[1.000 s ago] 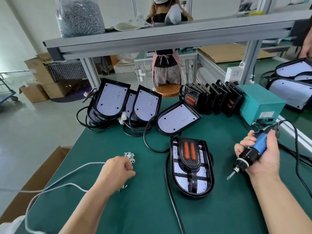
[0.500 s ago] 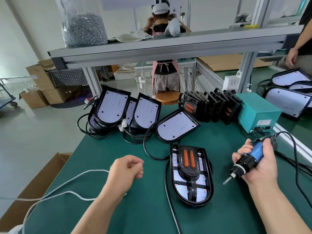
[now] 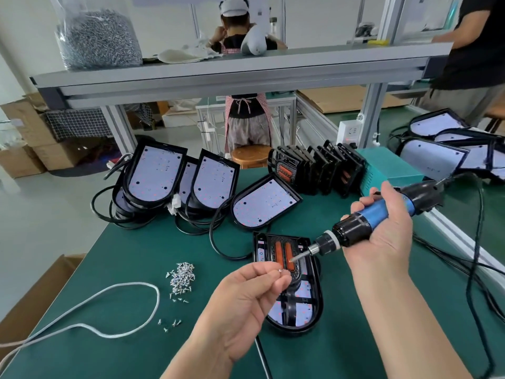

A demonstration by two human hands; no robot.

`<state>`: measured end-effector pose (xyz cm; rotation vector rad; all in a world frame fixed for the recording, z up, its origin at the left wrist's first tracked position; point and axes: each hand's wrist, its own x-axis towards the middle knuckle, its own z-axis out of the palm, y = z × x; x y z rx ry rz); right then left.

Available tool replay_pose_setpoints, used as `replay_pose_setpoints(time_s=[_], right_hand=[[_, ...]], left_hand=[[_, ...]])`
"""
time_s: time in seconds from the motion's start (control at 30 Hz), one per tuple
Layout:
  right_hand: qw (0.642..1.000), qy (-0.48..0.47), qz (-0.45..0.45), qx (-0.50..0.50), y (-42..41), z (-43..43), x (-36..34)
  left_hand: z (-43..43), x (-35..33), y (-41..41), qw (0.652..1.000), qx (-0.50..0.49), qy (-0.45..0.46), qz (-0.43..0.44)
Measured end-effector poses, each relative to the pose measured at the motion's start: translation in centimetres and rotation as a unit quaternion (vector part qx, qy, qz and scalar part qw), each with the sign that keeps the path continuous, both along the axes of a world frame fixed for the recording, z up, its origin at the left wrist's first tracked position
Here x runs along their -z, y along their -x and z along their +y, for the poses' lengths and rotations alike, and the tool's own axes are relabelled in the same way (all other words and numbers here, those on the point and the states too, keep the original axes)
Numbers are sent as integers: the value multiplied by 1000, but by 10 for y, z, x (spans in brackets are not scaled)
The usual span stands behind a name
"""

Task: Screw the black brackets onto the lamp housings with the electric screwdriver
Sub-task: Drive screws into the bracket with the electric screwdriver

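Housing (image 3: pixel 318 305) with the bracket (image 3: pixel 282 250) laid on it is our landmark: it lies flat on the green table (image 3: pixel 136 255), its long axis running away from us, rounded end nearest us and square end farthest. The bracket's two orange strips run along that same axis. Our right hand (image 3: pixel 382 233), just right of the housing's far end, has its fingers wrapped round the blue and black screwdriver (image 3: pixel 366 217). The tool's long axis slants from upper right down to lower left, and its bit points at the bracket, with the tip over the right orange strip; we cannot tell whether it touches. Our left hand (image 3: pixel 246 296) hovers over the housing's left edge and pinches a small screw (image 3: pixel 280 271) between thumb and fingertips, just below the bit tip. Left of the housing lies a loose pile of screws (image 3: pixel 181 277), and beyond that a white cord (image 3: pixel 128 285). Behind the housing, more lamps (image 3: pixel 161 173) lean in a row among black cables.
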<state>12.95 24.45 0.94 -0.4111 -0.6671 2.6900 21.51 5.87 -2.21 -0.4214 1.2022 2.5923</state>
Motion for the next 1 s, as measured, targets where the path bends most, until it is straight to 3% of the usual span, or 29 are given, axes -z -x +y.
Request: replay_pose_setpoints(time_s=[0.37, 0.67, 1.0], right_hand=[[996, -80, 40, 27, -10, -7, -3], [995, -90, 35, 33, -15, -6, -3], [988, -122, 18, 89, -23, -10, -4]], left_hand=[[10, 2, -1, 1000, -17, -19, -15], [16, 6, -2, 1000, -30, -5, -6], [37, 18, -12, 981, -118, 140, 71]])
